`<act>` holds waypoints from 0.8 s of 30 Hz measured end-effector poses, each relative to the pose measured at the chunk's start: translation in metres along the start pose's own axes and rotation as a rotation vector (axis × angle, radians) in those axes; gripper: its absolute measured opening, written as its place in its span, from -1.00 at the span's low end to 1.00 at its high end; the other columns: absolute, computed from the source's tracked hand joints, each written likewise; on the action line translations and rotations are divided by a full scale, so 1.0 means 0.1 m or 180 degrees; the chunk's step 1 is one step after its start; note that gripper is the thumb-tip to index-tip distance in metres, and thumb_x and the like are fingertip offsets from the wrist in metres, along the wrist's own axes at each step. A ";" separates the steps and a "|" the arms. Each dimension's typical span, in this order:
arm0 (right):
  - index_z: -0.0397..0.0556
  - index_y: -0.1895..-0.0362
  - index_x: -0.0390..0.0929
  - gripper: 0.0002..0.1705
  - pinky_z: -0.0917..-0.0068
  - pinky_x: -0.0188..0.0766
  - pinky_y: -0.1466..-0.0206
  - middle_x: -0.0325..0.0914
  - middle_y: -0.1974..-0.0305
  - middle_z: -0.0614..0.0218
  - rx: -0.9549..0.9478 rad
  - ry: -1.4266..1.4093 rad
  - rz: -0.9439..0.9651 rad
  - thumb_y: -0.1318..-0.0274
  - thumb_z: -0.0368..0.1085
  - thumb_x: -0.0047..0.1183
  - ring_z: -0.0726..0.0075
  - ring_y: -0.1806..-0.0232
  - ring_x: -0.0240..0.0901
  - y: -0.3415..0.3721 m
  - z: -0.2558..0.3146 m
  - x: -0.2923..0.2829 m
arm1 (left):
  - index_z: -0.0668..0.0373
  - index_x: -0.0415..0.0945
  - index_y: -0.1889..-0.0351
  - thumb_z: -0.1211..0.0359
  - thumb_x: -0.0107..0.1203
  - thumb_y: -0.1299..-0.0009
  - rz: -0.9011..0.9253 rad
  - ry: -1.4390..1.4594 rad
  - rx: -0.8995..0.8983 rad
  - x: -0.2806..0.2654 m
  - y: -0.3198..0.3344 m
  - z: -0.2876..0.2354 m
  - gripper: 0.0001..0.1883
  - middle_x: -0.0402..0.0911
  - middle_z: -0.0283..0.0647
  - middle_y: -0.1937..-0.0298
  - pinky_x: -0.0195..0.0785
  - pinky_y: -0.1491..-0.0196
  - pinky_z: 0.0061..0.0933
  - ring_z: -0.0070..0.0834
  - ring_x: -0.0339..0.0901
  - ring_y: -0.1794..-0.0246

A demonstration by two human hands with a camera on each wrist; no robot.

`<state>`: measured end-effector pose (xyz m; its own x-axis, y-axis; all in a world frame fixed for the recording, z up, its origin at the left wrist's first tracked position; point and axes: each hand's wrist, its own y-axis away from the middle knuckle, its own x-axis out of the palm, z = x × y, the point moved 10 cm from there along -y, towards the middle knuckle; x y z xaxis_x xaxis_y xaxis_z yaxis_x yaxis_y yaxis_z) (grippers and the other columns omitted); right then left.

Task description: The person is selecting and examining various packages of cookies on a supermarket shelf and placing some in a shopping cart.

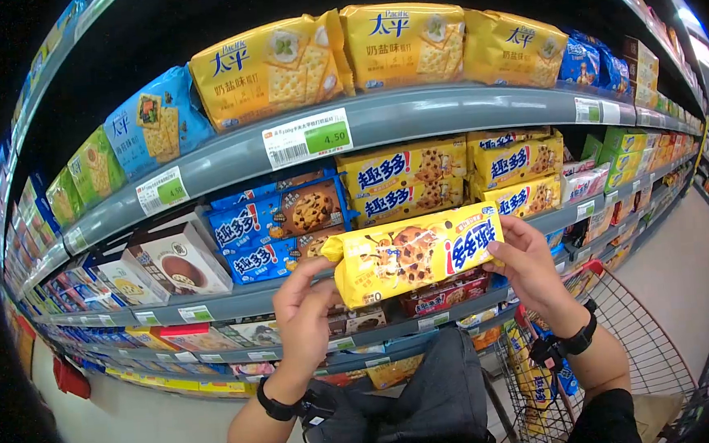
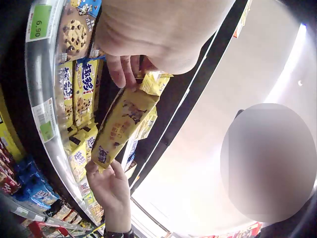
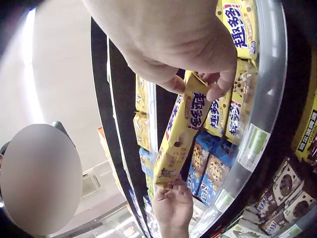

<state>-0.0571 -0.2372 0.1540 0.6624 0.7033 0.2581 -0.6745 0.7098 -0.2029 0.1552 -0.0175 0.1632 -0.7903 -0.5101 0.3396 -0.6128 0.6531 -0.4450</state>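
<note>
A yellow cookie package (image 1: pixel 417 254) is held between both hands in front of the shelf, its printed front toward the head camera. The left hand (image 1: pixel 305 314) grips its crimped left end with thumb and fingers. At the other end the right hand (image 1: pixel 532 271) pinches the package, thumb on the front. In the left wrist view the package (image 2: pixel 124 124) slants down from the left hand (image 2: pixel 148 39) to the right hand (image 2: pixel 111 191). The right wrist view has the right hand (image 3: pixel 188 44) on the package's (image 3: pixel 183 129) upper end and the left hand (image 3: pixel 172 206) at its lower end.
Behind the package, shelves hold yellow packs (image 1: pixel 404 170) and blue packs (image 1: pixel 250 236), with large yellow cracker bags (image 1: pixel 268 68) above. A wire shopping cart (image 1: pixel 634 342) with packages inside stands at the right. A red object (image 1: pixel 71 378) is on the floor at the left.
</note>
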 end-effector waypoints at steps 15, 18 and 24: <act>-0.25 -0.22 0.35 -0.42 0.28 0.30 -0.31 0.35 -0.21 0.20 -0.0982 0.0393 0.0823 -0.08 -0.52 0.18 0.31 -0.27 0.27 -0.02 0.50 0.39 | 0.29 0.12 -0.40 0.41 0.26 -0.31 0.2345 -0.0176 -0.1930 0.78 0.57 0.58 -0.27 0.42 -0.21 -0.26 0.24 -0.30 -0.38 -0.51 0.39 -0.24; -0.19 -0.33 0.21 -0.25 0.21 0.29 -0.34 0.24 -0.30 0.17 -0.1017 0.0388 0.0935 -0.05 -0.50 0.23 0.27 -0.31 0.23 0.08 0.52 0.62 | 0.28 0.13 -0.39 0.42 0.27 -0.31 0.2261 -0.0098 -0.1829 0.81 0.56 0.71 -0.27 0.43 -0.21 -0.26 0.25 -0.29 -0.36 -0.49 0.40 -0.25; 0.00 -0.48 -0.10 0.09 0.24 0.38 -0.22 0.24 -0.27 0.06 -0.0052 0.0711 0.1405 0.03 -0.35 0.36 0.19 -0.26 0.30 0.23 0.16 0.72 | 0.26 0.20 -0.32 0.38 0.32 -0.27 0.1418 0.0263 -0.1271 0.71 0.45 0.82 -0.30 0.49 -0.20 -0.19 0.29 -0.27 -0.35 -0.46 0.44 -0.22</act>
<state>-0.0301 -0.1704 0.1831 0.3696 0.9270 -0.0642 -0.9025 0.3416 -0.2624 0.0715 -0.0699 0.0994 -0.9593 -0.1045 0.2623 -0.1647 0.9617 -0.2192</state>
